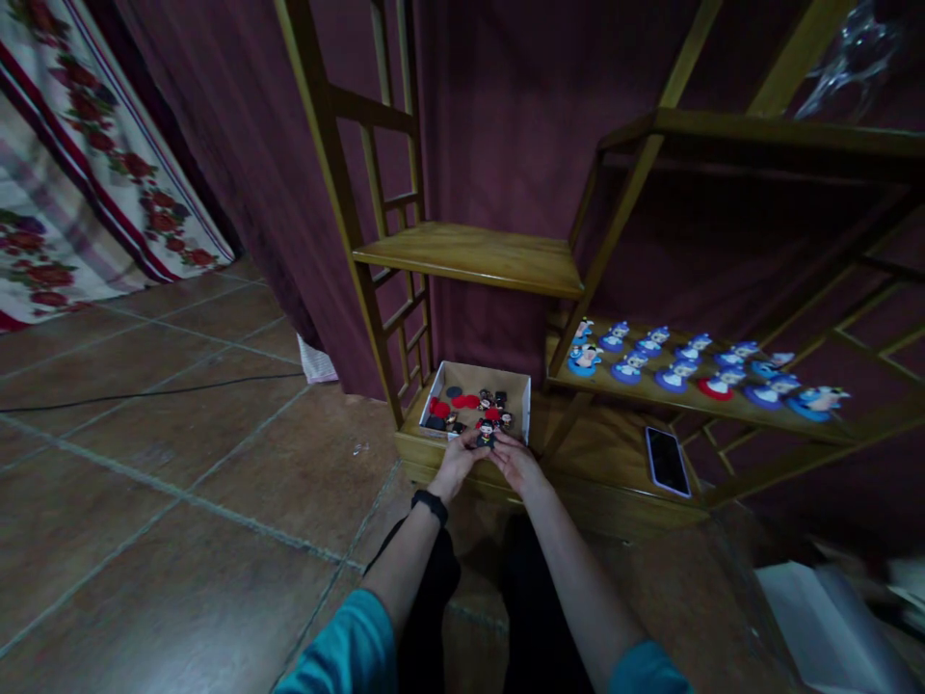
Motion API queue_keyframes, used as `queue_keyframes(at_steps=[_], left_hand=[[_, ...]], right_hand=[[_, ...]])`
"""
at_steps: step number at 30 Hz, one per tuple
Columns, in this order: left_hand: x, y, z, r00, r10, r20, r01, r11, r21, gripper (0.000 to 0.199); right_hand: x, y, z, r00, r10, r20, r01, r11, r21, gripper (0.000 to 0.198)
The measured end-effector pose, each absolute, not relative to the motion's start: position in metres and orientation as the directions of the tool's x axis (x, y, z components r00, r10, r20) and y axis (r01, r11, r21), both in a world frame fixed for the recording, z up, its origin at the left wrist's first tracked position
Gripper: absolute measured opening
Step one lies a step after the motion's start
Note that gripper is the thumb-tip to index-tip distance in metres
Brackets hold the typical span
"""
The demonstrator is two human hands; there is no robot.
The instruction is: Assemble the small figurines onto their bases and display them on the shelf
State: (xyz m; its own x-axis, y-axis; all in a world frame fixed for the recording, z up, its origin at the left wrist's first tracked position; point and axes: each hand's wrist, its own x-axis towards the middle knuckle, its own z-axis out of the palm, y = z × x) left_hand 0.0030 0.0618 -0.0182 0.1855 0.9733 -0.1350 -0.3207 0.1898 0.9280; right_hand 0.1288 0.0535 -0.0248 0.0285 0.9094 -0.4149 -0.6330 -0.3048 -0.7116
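A small black figurine point(486, 433) with touches of red and yellow is held between my two hands, just over the near edge of a shallow white box point(525, 403). My left hand point(458, 459), with a black band at its wrist, closes on the figurine's left side. From the other side, the fingers of my right hand point(517, 461) grip it. Inside the box lie several more dark figurines point(500, 397), along with red discs point(439, 409) and dark discs point(454, 392). The box rests on the lowest board of a wooden shelf unit.
Several blue and purple figurines point(675, 375) stand in two rows on a shelf at the right. Below them a phone point(667, 461) lies on the bottom board. A bare wooden shelf point(477, 255) juts out above the box. A black cable point(151, 393) crosses the tiled floor.
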Motion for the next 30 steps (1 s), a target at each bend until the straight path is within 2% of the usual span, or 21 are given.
queue_keyframes(at_steps=[5,8,16,23,30], left_hand=[[0.000,0.061,-0.017,0.160,0.942,-0.295,-0.459,0.335,0.823,0.036],[-0.003,0.061,-0.016,0.148,0.925,-0.350,-0.465,0.378,0.801,0.029],[-0.005,0.060,-0.017,0.094,0.925,-0.369,-0.441,0.371,0.817,0.023],[-0.004,0.061,-0.018,0.081,0.925,-0.370,-0.426,0.368,0.827,0.022],[-0.005,0.060,-0.019,0.078,0.923,-0.377,-0.430,0.372,0.822,0.019]], right_hand=[[0.128,0.053,-0.024,0.041,0.901,-0.432,-0.634,-0.311,-0.709,0.023],[0.127,0.051,-0.024,0.043,0.902,-0.431,-0.616,-0.316,-0.722,0.026],[0.124,0.047,-0.019,0.027,0.903,-0.429,-0.587,-0.333,-0.738,0.025],[0.118,0.045,-0.018,0.083,0.928,-0.362,-0.570,-0.253,-0.781,0.030],[0.115,0.045,-0.018,0.066,0.941,-0.331,-0.543,-0.244,-0.803,0.034]])
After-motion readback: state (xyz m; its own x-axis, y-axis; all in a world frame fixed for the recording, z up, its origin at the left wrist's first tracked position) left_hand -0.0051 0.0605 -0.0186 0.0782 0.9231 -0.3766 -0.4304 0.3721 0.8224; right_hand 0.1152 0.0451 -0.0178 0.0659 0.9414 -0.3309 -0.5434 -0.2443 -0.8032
